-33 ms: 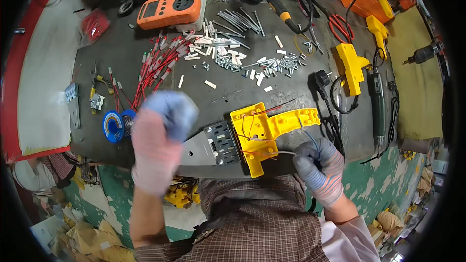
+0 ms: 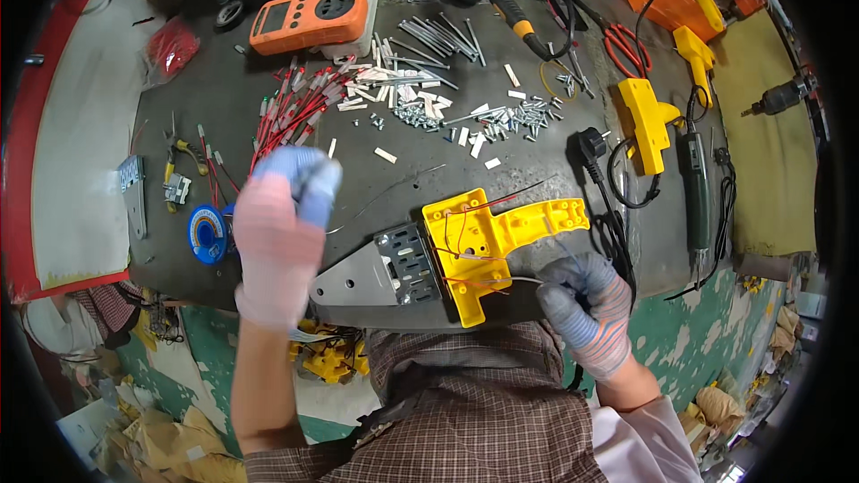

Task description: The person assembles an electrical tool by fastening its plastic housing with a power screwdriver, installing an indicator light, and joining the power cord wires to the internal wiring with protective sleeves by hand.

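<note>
On the bench lies a yellow plastic housing half (image 2: 472, 246) with a handle pointing right and red and dark wires inside it. A grey metal blade-shaped plate (image 2: 362, 279) with a slotted part joins its left side. My right hand (image 2: 586, 309), in a striped grey glove, is closed beside the handle, pinching a thin pale wire (image 2: 523, 280) that leads out of the housing. My left hand (image 2: 282, 224), gloved and blurred, hovers over the bench left of the plate with its fingers curled together; what they hold, if anything, I cannot make out.
A blue solder spool (image 2: 207, 234) and pliers (image 2: 190, 157) lie left. Red wires (image 2: 291, 116), screws (image 2: 528, 116) and an orange meter (image 2: 309, 20) sit farther back. A soldering iron (image 2: 506, 9), plug (image 2: 591, 145), yellow housing part (image 2: 646, 125) and dark green power tool (image 2: 696, 197) occupy the right.
My left hand has moved left, away from the housing, uncovering more of the metal plate. My right hand has barely shifted and keeps its pinch.
</note>
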